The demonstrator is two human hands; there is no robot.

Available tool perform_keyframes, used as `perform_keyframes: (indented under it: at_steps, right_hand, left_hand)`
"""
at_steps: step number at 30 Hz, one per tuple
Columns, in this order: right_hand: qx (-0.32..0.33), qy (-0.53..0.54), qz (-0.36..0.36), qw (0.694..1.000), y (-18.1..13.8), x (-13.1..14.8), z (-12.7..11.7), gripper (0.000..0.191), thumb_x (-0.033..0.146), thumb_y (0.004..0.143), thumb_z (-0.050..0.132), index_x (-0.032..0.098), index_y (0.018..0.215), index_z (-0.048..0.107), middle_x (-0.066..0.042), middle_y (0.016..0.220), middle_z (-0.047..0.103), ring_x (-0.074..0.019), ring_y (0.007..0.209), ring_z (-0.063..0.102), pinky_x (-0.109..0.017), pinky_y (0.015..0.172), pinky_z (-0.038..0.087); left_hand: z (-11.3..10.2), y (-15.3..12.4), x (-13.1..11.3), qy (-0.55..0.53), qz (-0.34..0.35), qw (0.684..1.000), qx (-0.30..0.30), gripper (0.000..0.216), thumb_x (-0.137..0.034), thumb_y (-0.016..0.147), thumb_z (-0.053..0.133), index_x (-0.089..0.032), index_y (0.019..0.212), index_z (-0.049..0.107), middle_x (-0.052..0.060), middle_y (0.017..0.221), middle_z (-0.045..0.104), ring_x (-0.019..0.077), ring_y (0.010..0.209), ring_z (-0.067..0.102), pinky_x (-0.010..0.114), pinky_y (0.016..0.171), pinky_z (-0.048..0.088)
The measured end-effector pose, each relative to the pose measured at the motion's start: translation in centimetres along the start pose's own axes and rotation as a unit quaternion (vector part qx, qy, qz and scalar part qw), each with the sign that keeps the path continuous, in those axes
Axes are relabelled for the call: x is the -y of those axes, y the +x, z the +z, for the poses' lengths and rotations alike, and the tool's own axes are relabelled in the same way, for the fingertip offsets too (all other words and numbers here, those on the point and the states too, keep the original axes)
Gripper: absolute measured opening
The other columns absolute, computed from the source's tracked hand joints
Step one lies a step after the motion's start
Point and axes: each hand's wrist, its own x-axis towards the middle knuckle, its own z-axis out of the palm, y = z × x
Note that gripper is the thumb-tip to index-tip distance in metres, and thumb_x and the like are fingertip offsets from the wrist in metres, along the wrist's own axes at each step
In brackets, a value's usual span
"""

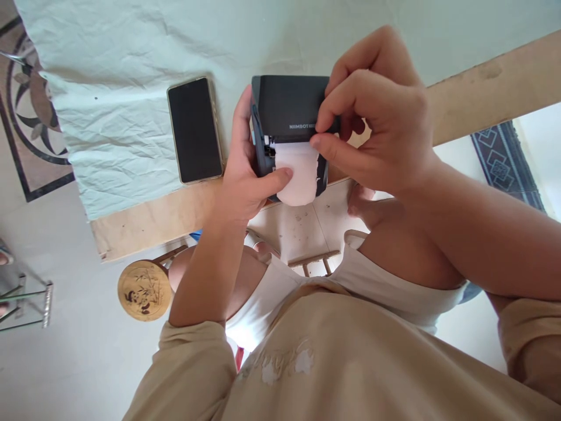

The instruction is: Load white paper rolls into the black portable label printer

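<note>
A dark label printer (287,102) marked NIIMBOT is held up over the front edge of the table. My left hand (249,175) wraps round its left side, and the thumb presses on a strip of white label paper (302,181) that hangs from the printer. At the right, my right hand (372,111) has thumb and index finger pinched together at the lower edge of the printer's lid, close to the top of the paper. Its other fingers curl by the printer's right side, partly hidden. Whether the pinch also catches the paper, I cannot tell.
A phone (196,131) with a dark screen lies left of the printer on a wrinkled pale green cloth (127,123). The cloth leaves the wooden table edge (149,216) bare. Below stands a round wooden stool (144,290). A patterned dark mat (504,164) lies at the right.
</note>
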Motion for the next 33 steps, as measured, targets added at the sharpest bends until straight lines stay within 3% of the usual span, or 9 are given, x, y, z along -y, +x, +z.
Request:
perform_keyframes:
  at_steps: [3, 7, 10, 19, 22, 25, 28, 31, 33]
  right_hand:
    - [0.017, -0.011, 0.019, 1.000, 0.0, 0.0, 0.0, 0.013, 0.027, 0.090, 0.061, 0.016, 0.087, 0.067, -0.005, 0.100, 0.054, -0.0027, 0.075, 0.040, -0.019, 0.062, 0.040]
    - [0.009, -0.026, 0.029, 0.999, 0.0, 0.1, 0.2, 0.010, 0.023, 0.086, 0.065, 0.015, 0.081, 0.063, -0.003, 0.074, 0.047, -0.0057, 0.074, 0.043, -0.021, 0.063, 0.037]
    - [0.042, -0.016, 0.047, 0.998, 0.1, 0.3, 0.2, 0.007, 0.019, 0.085, 0.063, 0.016, 0.080, 0.060, 0.001, 0.061, 0.037, -0.0037, 0.061, 0.033, -0.022, 0.061, 0.033]
    - [0.076, -0.002, 0.114, 0.990, 0.1, 0.7, 0.2, 0.004, 0.020, 0.082, 0.058, 0.017, 0.080, 0.060, 0.003, 0.057, 0.041, -0.0035, 0.059, 0.035, -0.023, 0.064, 0.032]
    - [0.079, 0.010, 0.150, 0.985, 0.2, 1.0, 0.1, 0.008, 0.024, 0.085, 0.057, 0.017, 0.085, 0.062, 0.003, 0.058, 0.043, -0.0024, 0.057, 0.035, -0.023, 0.065, 0.034]
    - [0.081, 0.013, 0.202, 0.976, 0.2, 1.4, -0.1, 0.038, 0.027, 0.079, 0.065, 0.019, 0.116, 0.062, 0.006, 0.058, 0.043, -0.0022, 0.056, 0.037, -0.022, 0.066, 0.037]
    - [0.121, 0.029, 0.263, 0.957, 0.3, 1.5, -0.2, 0.075, 0.035, 0.077, 0.071, 0.018, 0.145, 0.044, 0.009, 0.056, 0.044, -0.0032, 0.052, 0.041, -0.021, 0.063, 0.037]
    - [0.180, 0.054, 0.314, 0.931, 0.2, 1.1, -0.1, 0.084, 0.043, 0.083, 0.069, 0.020, 0.154, 0.031, 0.007, 0.063, 0.053, -0.0047, 0.054, 0.049, -0.020, 0.059, 0.037]
    - [0.200, 0.086, 0.329, 0.919, 0.1, 0.7, 0.0, 0.082, 0.046, 0.085, 0.069, 0.022, 0.154, 0.030, 0.004, 0.072, 0.059, -0.0075, 0.063, 0.059, -0.021, 0.058, 0.041]
  left_hand:
    - [0.0, 0.0, -0.4, -0.004, -0.001, 1.000, 0.018, 0.098, -0.043, 0.059, 0.093, -0.047, 0.146, 0.048, 0.002, 0.127, 0.066, 0.0284, 0.113, 0.069, 0.040, 0.086, 0.062]
    - [0.0, -0.1, -0.8, -0.006, 0.001, 1.000, 0.028, 0.096, -0.044, 0.062, 0.092, -0.048, 0.146, 0.047, 0.001, 0.134, 0.064, 0.0280, 0.113, 0.069, 0.041, 0.086, 0.062]
    - [0.0, 0.0, -0.1, -0.009, 0.017, 1.000, 0.020, 0.102, -0.048, 0.056, 0.093, -0.050, 0.147, 0.046, 0.001, 0.138, 0.062, 0.0287, 0.111, 0.070, 0.041, 0.081, 0.063]
    - [-0.2, 0.1, -0.1, -0.027, 0.007, 0.999, 0.027, 0.104, -0.040, 0.052, 0.095, -0.053, 0.144, 0.049, -0.001, 0.136, 0.063, 0.0272, 0.114, 0.070, 0.038, 0.083, 0.064]
    - [-0.2, 0.1, -0.8, -0.037, -0.014, 0.999, 0.035, 0.090, -0.042, 0.059, 0.091, -0.053, 0.140, 0.053, -0.004, 0.142, 0.060, 0.0279, 0.125, 0.067, 0.040, 0.093, 0.063]
    - [0.5, 0.0, -1.7, -0.054, -0.036, 0.998, 0.022, 0.063, -0.049, 0.073, 0.080, -0.048, 0.132, 0.060, -0.002, 0.138, 0.064, 0.0289, 0.134, 0.062, 0.043, 0.101, 0.060]
    - [1.7, -0.3, -2.7, -0.060, -0.048, 0.997, -0.023, 0.044, -0.059, 0.085, 0.067, -0.041, 0.124, 0.065, 0.003, 0.129, 0.066, 0.0304, 0.132, 0.063, 0.045, 0.100, 0.060]
    - [2.3, -0.6, -3.5, -0.059, -0.074, 0.994, -0.046, 0.043, -0.064, 0.090, 0.061, -0.033, 0.120, 0.067, 0.006, 0.114, 0.068, 0.0315, 0.128, 0.066, 0.046, 0.099, 0.059]
    - [2.3, -0.6, -3.8, -0.051, -0.089, 0.994, -0.032, 0.046, -0.063, 0.088, 0.064, -0.031, 0.121, 0.067, 0.006, 0.107, 0.069, 0.0320, 0.125, 0.067, 0.046, 0.099, 0.059]
